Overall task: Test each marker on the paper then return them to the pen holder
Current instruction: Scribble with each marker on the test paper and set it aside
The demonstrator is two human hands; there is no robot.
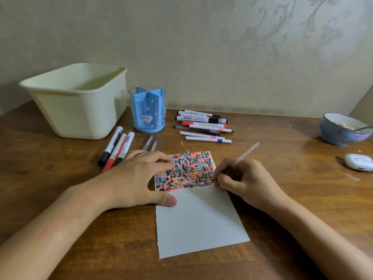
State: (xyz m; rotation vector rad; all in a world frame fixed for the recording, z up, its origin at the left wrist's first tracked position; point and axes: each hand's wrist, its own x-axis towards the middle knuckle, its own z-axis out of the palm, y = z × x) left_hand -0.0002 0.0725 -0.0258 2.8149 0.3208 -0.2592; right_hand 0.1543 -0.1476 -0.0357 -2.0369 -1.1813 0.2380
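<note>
The right hand [241,179] pinches a thin white pen [245,153] at the lined paper [201,219] edge on the bench, the left hand [137,176] presses it flat with straight fingers; the tip may slip off and mark the wood.

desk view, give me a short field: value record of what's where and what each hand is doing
paper: lined, top part covered in scribbles
left hand: flat, pressing the paper's left edge
right hand: holds a thin pen, tip on the paper
pen holder: blue, no markers in it
markers left of holder: three
markers right of holder: a loose pile
</note>
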